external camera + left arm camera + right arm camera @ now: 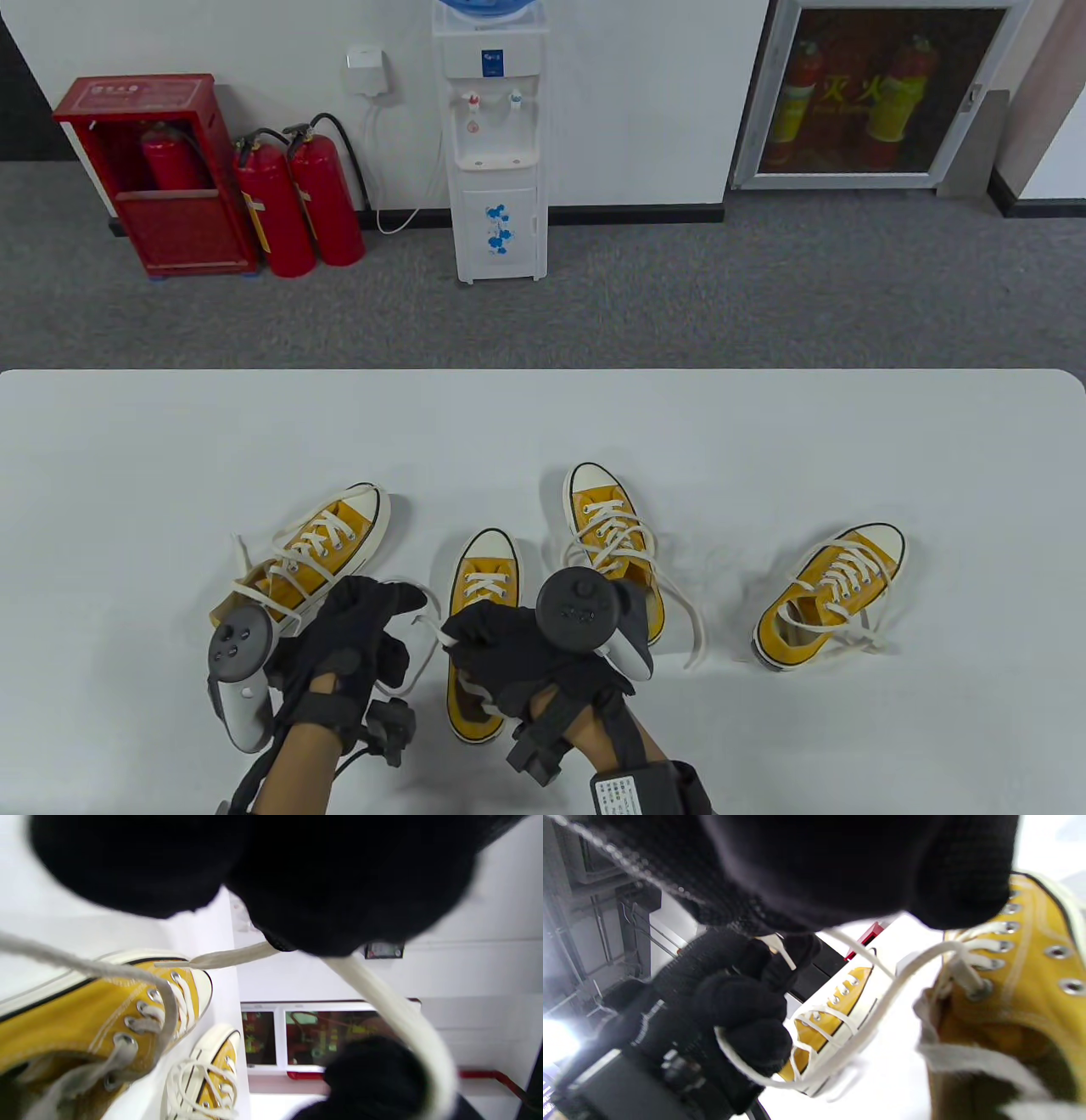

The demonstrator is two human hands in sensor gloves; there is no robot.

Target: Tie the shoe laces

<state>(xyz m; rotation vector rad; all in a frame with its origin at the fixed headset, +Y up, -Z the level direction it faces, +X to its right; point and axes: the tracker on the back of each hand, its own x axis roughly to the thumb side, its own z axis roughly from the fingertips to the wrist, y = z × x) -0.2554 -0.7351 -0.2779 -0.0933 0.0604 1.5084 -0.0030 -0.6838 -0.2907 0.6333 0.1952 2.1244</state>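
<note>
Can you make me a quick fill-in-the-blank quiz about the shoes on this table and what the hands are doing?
1. The table holds ____ yellow shoes.
2. Both hands work on the shoe that is ____ from the left.
3. The left hand and right hand each hold a white ____.

Missing words: four; second; lace

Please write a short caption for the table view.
Two gloved hands work a white lace above one of four yellow shoes.
</note>
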